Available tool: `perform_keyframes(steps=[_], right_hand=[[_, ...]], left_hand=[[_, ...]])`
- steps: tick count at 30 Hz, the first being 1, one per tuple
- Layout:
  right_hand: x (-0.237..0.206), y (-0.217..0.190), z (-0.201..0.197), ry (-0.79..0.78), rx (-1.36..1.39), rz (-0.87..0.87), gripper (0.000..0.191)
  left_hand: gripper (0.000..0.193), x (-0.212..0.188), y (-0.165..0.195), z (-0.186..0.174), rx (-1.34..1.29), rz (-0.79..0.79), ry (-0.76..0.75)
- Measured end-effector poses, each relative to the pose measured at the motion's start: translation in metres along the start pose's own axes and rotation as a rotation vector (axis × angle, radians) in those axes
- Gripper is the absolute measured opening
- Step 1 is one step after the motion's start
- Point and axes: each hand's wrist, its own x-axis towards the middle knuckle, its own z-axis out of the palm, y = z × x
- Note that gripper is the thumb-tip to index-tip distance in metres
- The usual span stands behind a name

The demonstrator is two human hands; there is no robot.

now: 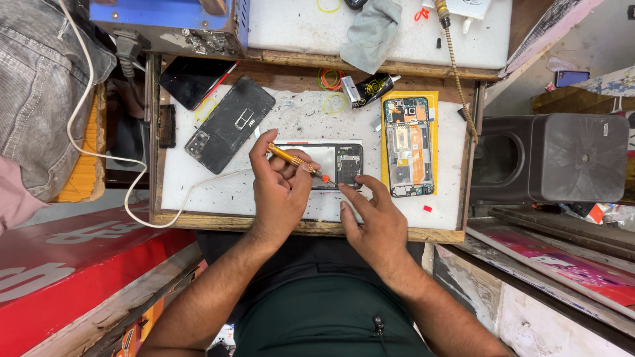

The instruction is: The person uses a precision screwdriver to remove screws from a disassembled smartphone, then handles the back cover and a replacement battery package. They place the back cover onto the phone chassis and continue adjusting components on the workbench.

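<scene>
While gripping the screwdriver in the left hand, right hand spread open, steadying the phone frame mid-tray; could slip and gouge if tilted.

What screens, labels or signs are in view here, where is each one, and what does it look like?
Phone screen panel: tray's far left, black glossy rectangle, dark.
Glue tube: tray's far edge, black with a yellow label.
Red signboard: lower left, pale lettering.
Small phone: far right, purple-blue screen.
</scene>
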Motion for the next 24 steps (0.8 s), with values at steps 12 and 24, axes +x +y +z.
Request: perform_keyframes(steps=[12,24], right_hand=[[0.0,0.002,-0.001,-0.009,0.019,0.009,0.036],[-0.014,0.022,-0.001,0.233,0.385,0.006,0.026]], left_hand=[[0.065,-0.004,0.02,0.004,0.482,0.589,-0.071],[0.069,0.016,0.073,0.001,0.458,0.541,-0.491]])
